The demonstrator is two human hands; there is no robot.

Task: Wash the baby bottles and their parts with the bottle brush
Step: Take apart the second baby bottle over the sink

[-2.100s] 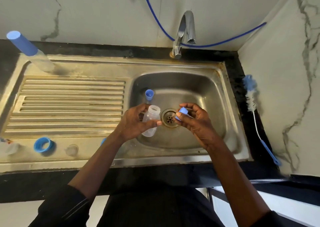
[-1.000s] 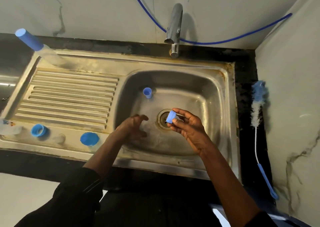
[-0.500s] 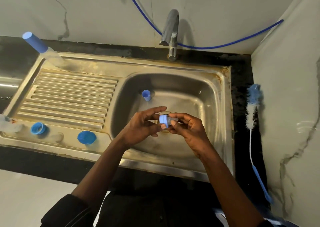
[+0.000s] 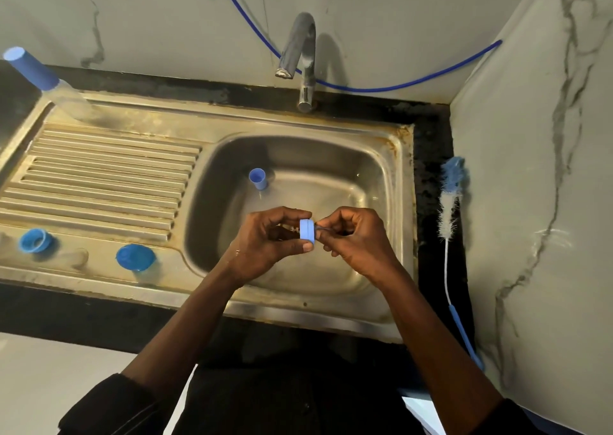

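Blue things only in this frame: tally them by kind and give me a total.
Rings: 2
Caps: 3
Brush: 1
Hose: 1
Total: 7

I see pale marble-look walls [image 4: 166, 19] with grey veins meeting in a corner at right. A black countertop [image 4: 434, 142] frames a tarnished steel sink [image 4: 403, 202]. A curved chrome tap [image 4: 306, 79] rises behind it, with a thin blue hose [image 4: 398, 87] sagging along the wall.
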